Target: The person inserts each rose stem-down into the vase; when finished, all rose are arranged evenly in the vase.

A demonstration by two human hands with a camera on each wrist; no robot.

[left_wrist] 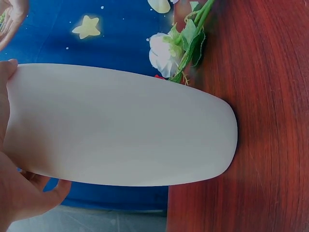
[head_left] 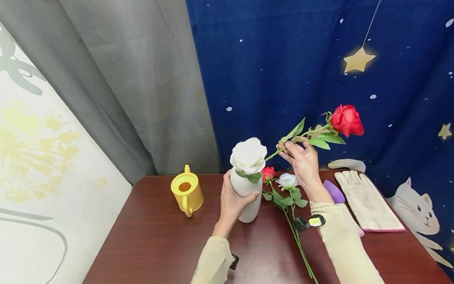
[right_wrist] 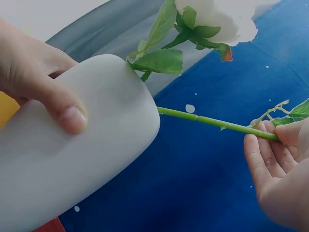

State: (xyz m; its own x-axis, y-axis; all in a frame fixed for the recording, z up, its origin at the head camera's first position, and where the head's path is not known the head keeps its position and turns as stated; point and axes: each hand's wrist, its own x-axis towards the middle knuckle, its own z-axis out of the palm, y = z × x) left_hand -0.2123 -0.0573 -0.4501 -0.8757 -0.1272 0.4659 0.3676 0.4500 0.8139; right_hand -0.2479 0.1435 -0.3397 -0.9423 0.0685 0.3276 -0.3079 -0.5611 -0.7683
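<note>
Head view shows the left hand [head_left: 232, 205] wrapped around a white vase [head_left: 246, 197] standing on the dark red table [head_left: 152, 236], thumb on its right side and fingers curled behind it. A white rose [head_left: 248, 155] already sits in the vase mouth. The right hand [head_left: 304, 163] pinches the green stem [right_wrist: 217, 123] of a red rose [head_left: 347, 120] between thumb and fingertips, the bloom held up and to the right, the stem's lower end at the vase mouth; whether it is inside cannot be told. A small red rose [head_left: 268, 172] and a pale blue rose [head_left: 287, 180] lie on the table just right of the vase. A yellow watering can [head_left: 186, 191] stands to the left, and a cream glove [head_left: 367, 201] lies at far right.

The stem enters at a shallow slant, so its tip could likely catch the rim or push the white rose out; a sideways pull could tip the vase if the left hand slackens.
</note>
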